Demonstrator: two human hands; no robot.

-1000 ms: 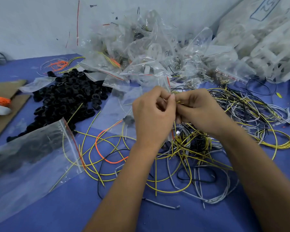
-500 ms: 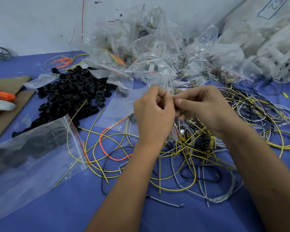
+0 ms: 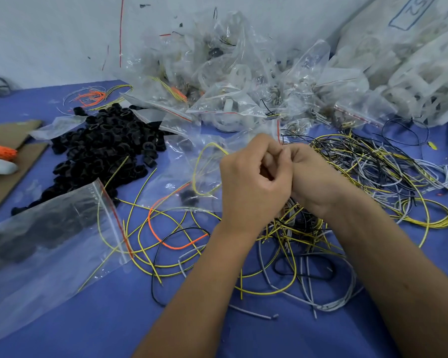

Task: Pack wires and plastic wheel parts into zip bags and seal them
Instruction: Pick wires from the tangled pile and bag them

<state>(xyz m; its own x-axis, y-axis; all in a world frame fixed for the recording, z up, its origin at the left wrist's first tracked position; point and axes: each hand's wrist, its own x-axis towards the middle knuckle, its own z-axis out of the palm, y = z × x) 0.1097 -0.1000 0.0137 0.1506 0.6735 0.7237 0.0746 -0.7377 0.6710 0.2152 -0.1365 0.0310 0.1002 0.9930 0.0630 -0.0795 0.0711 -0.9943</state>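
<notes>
The zip bag, a thin clear film pouch with a red seal strip, is lying crumpled on the blue desk and rising to the two hands at centre. Inside it, a looped yellow wire and a small black ring-shaped part are showing. The left hand is curling its fingers and pinching the bag's top edge. The right hand is pressing against the left, fingers curled on the same edge.

Below and right of the zip bag, loose wires in yellow, black, grey and orange are lying tangled. Left of the bag, a heap of black plastic rings is sitting; nearer the camera from it, a larger clear bag is lying flat. Behind the zip bag, a pile of filled clear bags is leaning against the pale wall. Far left, brown cardboard is lying flat.
</notes>
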